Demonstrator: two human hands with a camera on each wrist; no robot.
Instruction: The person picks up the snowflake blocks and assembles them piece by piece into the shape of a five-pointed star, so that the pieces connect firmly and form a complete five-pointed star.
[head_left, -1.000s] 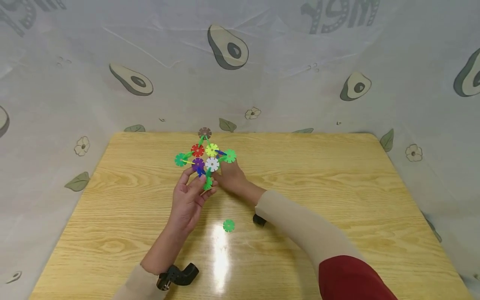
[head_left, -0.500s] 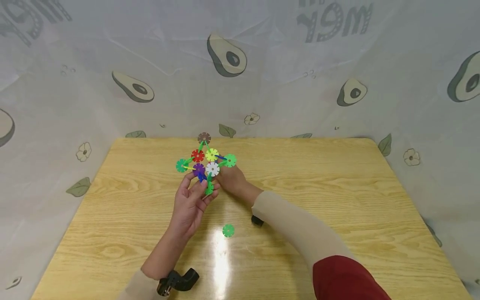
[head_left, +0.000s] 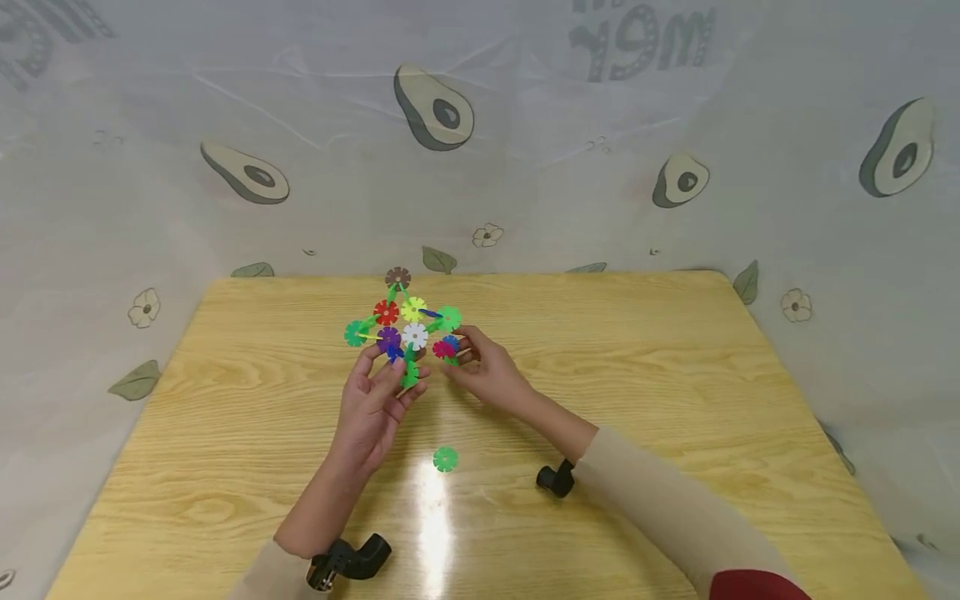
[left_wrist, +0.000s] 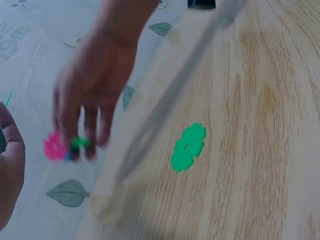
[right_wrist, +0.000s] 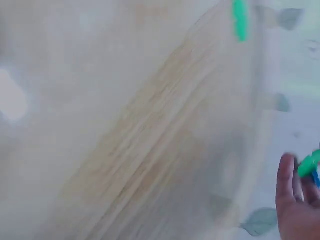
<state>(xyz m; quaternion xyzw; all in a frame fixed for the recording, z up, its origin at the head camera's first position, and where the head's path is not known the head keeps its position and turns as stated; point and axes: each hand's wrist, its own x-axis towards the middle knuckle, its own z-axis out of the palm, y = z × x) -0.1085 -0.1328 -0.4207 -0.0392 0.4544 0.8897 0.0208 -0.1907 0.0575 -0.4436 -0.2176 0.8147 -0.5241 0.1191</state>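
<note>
My left hand [head_left: 371, 410] pinches the lower end of a structure of interlocking notched plastic discs [head_left: 415, 337]. Its discs are brown, red, yellow, purple, white, blue and green. Just right of it, my right hand [head_left: 493, 375] holds a small cluster of pink, blue and green discs [head_left: 444, 349] by its fingertips. Whether the cluster touches the structure is hard to tell. In the left wrist view the same right hand [left_wrist: 97, 80] hangs with the cluster [left_wrist: 56, 146] below its fingers. A loose green disc [head_left: 446, 459] lies on the tabletop nearer me.
The wooden table [head_left: 660, 400] ends at the back against a pale curtain [head_left: 525, 150] printed with avocados and leaves. Black wrist-camera mounts sit below both wrists. In the right wrist view a green disc [right_wrist: 240, 20] shows at the top, blurred.
My right hand has come out from behind the structure, toward the right and nearer me, and its small cluster is now visible. The left hand keeps its hold; the loose disc stays put.
</note>
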